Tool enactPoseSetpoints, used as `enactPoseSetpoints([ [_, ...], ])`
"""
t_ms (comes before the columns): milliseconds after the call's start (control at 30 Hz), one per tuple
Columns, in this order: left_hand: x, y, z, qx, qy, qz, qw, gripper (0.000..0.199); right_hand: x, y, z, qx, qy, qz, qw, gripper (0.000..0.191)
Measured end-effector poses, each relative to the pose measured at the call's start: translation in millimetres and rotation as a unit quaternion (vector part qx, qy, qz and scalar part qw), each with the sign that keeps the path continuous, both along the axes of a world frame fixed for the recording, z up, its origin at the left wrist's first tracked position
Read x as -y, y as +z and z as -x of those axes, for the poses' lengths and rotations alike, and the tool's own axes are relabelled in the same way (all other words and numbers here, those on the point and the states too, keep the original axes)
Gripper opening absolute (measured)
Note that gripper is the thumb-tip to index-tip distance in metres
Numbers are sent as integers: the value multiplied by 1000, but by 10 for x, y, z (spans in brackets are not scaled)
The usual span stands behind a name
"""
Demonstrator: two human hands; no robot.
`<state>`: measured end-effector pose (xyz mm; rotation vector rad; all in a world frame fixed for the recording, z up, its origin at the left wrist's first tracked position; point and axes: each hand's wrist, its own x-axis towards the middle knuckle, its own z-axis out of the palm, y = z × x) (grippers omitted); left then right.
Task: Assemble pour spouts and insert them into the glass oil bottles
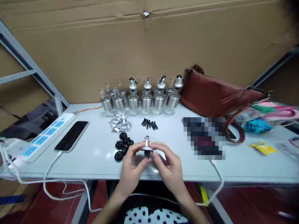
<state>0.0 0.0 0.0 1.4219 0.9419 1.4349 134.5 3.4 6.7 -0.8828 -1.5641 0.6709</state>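
Note:
Between both hands, over the table's front part, is a pourer top (147,148) with a silver spout and collar above a black ribbed stopper. My left hand (132,166) pinches it from the left, and my right hand (170,165) grips it from the right. Just left of my left hand lie several black stoppers (119,145). Behind those is a pile of silver spout collars (120,123). Small black flip caps (149,123) lie in a row beyond my hands. Glass bottles with metal bands (133,102) stand at the back, several topped with pourers (161,81).
On the left, a phone (72,136) with a white cable lies beside a power strip (48,137). A brown bag (215,93) rests at the back right. A blurred-out device (204,137), a tape roll (235,127) and a yellow packet (263,148) lie on the right.

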Motion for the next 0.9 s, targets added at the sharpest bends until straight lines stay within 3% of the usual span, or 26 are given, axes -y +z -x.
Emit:
enactPoseSetpoints([
  [133,-12,-7,-10,20,50,-30,998,32,-86,2,-39,73,-94,-42,992,19],
  [233,-29,-29,-10,20,78,-23,997,27,-217,-19,-96,207,-145,-17,967,24],
  [400,-49,-37,3,21,74,-8,997,20,-371,-6,-129,375,-86,123,915,62],
  [700,-45,69,7,-37,25,-12,999,12,-379,42,-53,439,-85,158,880,67],
  [800,-44,55,-18,-6,44,9,999,12,-377,23,-89,419,-129,140,888,57],
  [900,-40,43,-29,29,70,43,996,27,-366,-15,-166,393,-208,142,884,36],
])
